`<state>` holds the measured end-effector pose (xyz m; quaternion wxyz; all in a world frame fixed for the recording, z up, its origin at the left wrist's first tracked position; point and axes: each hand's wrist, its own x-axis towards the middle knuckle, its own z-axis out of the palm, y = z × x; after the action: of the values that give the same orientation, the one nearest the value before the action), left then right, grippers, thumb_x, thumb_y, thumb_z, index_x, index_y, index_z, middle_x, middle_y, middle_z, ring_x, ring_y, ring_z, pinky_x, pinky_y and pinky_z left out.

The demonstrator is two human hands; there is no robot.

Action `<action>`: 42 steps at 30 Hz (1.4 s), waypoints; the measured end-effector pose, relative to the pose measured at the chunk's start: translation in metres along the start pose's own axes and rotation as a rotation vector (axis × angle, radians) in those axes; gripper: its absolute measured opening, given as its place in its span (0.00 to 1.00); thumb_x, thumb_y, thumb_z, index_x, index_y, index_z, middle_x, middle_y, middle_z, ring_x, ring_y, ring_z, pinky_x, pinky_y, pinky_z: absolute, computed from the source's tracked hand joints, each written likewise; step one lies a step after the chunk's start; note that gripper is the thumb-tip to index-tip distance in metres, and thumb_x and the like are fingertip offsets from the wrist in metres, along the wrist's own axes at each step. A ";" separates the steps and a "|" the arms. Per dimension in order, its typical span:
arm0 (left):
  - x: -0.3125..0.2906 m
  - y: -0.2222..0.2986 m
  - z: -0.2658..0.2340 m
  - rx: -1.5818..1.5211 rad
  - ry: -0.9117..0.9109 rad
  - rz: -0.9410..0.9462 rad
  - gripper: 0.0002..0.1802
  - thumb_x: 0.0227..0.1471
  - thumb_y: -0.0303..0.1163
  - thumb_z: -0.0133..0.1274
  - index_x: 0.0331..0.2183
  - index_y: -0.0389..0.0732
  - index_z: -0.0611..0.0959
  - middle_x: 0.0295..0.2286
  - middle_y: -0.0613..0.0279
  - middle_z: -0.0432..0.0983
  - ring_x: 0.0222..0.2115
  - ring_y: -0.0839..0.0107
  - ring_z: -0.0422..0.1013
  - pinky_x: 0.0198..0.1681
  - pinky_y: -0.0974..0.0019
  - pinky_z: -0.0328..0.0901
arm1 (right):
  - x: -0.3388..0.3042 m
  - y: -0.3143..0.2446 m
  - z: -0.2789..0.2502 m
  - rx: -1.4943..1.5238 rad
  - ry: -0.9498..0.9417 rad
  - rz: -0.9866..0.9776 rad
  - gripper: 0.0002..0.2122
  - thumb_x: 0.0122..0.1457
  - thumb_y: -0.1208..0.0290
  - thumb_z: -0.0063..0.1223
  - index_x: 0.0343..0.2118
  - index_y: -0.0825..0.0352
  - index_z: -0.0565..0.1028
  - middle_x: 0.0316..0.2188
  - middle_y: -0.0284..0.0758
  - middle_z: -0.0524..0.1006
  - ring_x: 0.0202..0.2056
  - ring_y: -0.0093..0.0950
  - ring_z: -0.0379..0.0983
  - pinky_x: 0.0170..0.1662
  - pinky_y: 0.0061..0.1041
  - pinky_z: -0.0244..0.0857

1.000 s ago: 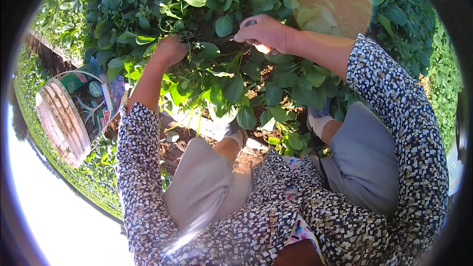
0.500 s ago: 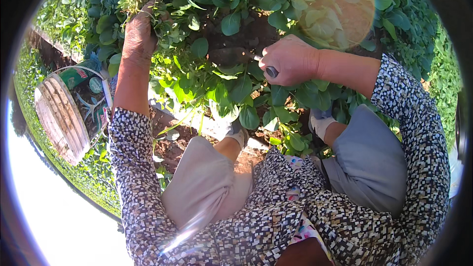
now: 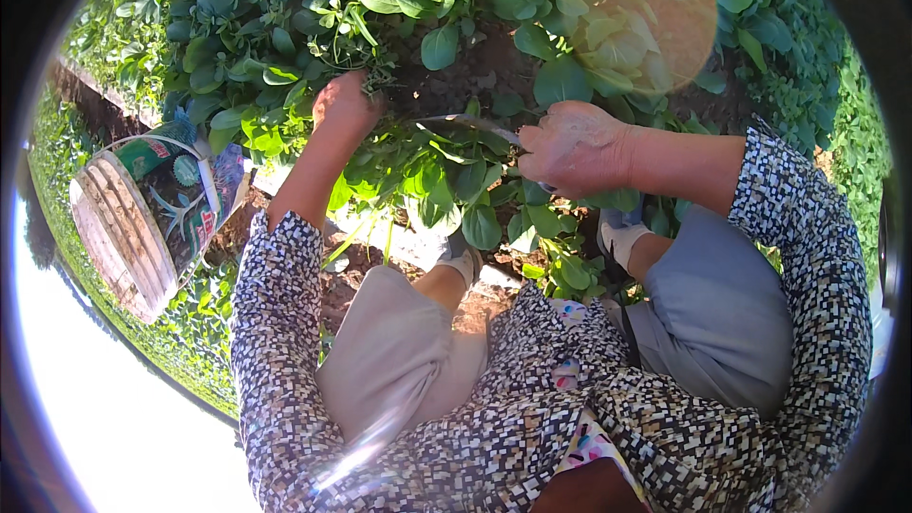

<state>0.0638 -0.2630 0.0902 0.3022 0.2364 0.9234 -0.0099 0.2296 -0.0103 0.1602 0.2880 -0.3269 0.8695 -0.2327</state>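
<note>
my left hand (image 3: 348,114) at the plants (image 3: 372,79), grip I cannot tell, my right hand (image 3: 576,147) clamped on a tool (image 3: 483,124), bucket (image 3: 125,239) at left

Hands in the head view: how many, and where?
2. The left hand is among the leafy plants, left of the bare soil, its fingertips hidden. The right hand is right of it, gripping a bladed tool. No other hand shows.

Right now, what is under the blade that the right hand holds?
Green leaves show just below the blade in the picture, and dark soil above it. What lies directly under the blade is covered, so I cannot tell.
</note>
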 end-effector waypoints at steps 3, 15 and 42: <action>-0.005 -0.008 0.000 0.060 -0.039 -0.019 0.24 0.43 0.44 0.59 0.41 0.43 0.80 0.37 0.51 0.78 0.39 0.55 0.75 0.44 0.56 0.68 | -0.002 0.004 -0.001 0.147 0.109 0.155 0.06 0.46 0.67 0.50 0.20 0.62 0.75 0.24 0.39 0.74 0.26 0.40 0.73 0.29 0.38 0.67; 0.020 -0.043 0.044 0.095 -0.185 0.135 0.28 0.46 0.54 0.51 0.43 0.44 0.79 0.36 0.49 0.78 0.37 0.53 0.75 0.40 0.54 0.69 | 0.059 0.034 -0.008 0.311 0.167 0.342 0.09 0.47 0.65 0.52 0.18 0.65 0.71 0.16 0.39 0.71 0.23 0.42 0.70 0.28 0.41 0.63; 0.000 0.049 0.005 0.218 -0.459 0.126 0.23 0.39 0.48 0.58 0.35 0.42 0.83 0.34 0.51 0.79 0.37 0.54 0.76 0.41 0.55 0.70 | 0.025 0.026 -0.021 0.195 0.045 0.290 0.06 0.43 0.68 0.50 0.17 0.64 0.72 0.17 0.40 0.72 0.26 0.42 0.71 0.29 0.40 0.65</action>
<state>0.0882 -0.2199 0.0922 0.4763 0.3161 0.8078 -0.1438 0.1889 -0.0058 0.1517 0.3293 -0.1633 0.8870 -0.2793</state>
